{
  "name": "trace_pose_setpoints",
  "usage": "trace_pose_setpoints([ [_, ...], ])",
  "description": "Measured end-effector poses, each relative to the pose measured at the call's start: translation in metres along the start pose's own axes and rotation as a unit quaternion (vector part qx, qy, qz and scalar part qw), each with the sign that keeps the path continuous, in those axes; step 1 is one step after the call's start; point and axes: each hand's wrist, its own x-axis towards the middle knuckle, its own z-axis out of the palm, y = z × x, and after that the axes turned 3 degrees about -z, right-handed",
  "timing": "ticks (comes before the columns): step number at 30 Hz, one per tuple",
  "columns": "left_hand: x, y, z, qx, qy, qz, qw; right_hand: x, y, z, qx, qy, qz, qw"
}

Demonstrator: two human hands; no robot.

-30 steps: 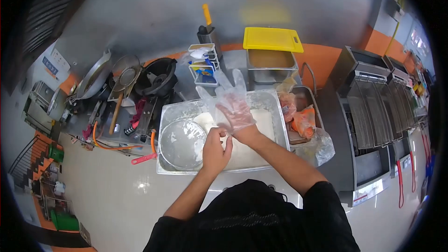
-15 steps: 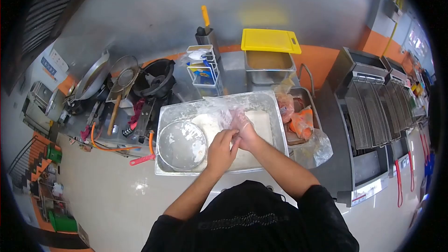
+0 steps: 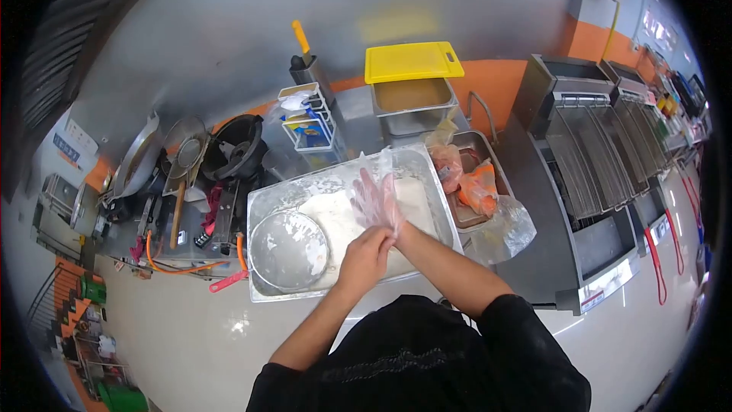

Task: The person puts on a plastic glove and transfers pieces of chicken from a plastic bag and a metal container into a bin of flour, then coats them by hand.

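Note:
A clear plastic glove [image 3: 387,175] covers my right hand [image 3: 380,204], whose fingers are spread over a metal tray [image 3: 450,217]. My left hand [image 3: 367,257], bare, pinches the glove's cuff at my right wrist. Below both hands, white flour [image 3: 339,210] fills much of the tray. A round sieve [image 3: 290,248] dusted with flour rests in the tray's left part, and its red handle [image 3: 229,281] sticks out past the rim.
Right of the tray sits a smaller metal pan [image 3: 499,175] with plastic bags. A yellow cutting board [image 3: 412,61] lies on a deep container [image 3: 415,111] behind. Fryer baskets [image 3: 591,156] stand right; a black bucket [image 3: 236,145] and wooden-handled strainer [image 3: 177,214] are left.
My right fingers have straightened and spread inside the glove. My left hand has shifted down to the cuff at the wrist. The view has turned slightly.

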Motion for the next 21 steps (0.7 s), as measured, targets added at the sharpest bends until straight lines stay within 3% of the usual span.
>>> trace_pose_setpoints([
  [2, -0.003, 0.007, 0.007, -0.015, -0.057, 0.052, 0.997, -0.004, -0.004, 0.009, -0.027, -0.039, -0.01, 0.999],
  [4, -0.009, 0.016, 0.014, -0.015, -0.069, 0.055, 0.996, -0.012, -0.011, 0.018, -0.037, -0.016, 0.055, 0.998],
  [6, -0.01, 0.022, 0.018, -0.019, -0.088, 0.063, 0.994, -0.01, -0.003, 0.015, -0.003, 0.014, 0.035, 0.999],
  [9, -0.009, 0.018, 0.012, -0.038, -0.105, 0.019, 0.994, 0.01, 0.024, -0.031, -0.17, 0.016, -0.062, 0.983],
  [13, -0.023, 0.027, -0.009, -0.077, -0.115, -0.019, 0.99, -0.013, -0.028, 0.005, -0.219, 0.074, 0.0, 0.973],
  [15, -0.035, 0.019, -0.025, -0.106, -0.103, -0.08, 0.986, -0.036, -0.066, 0.029, -0.211, 0.094, 0.015, 0.973],
  [17, -0.052, 0.001, -0.043, -0.097, -0.097, -0.093, 0.986, -0.046, -0.088, 0.02, -0.203, 0.111, 0.034, 0.972],
  [19, -0.075, -0.014, -0.063, -0.091, -0.091, -0.138, 0.982, -0.053, -0.111, -0.003, -0.28, 0.07, -0.092, 0.953],
  [21, -0.095, -0.019, -0.082, -0.107, -0.091, -0.185, 0.973, -0.063, -0.139, -0.038, -0.216, 0.123, -0.111, 0.962],
])
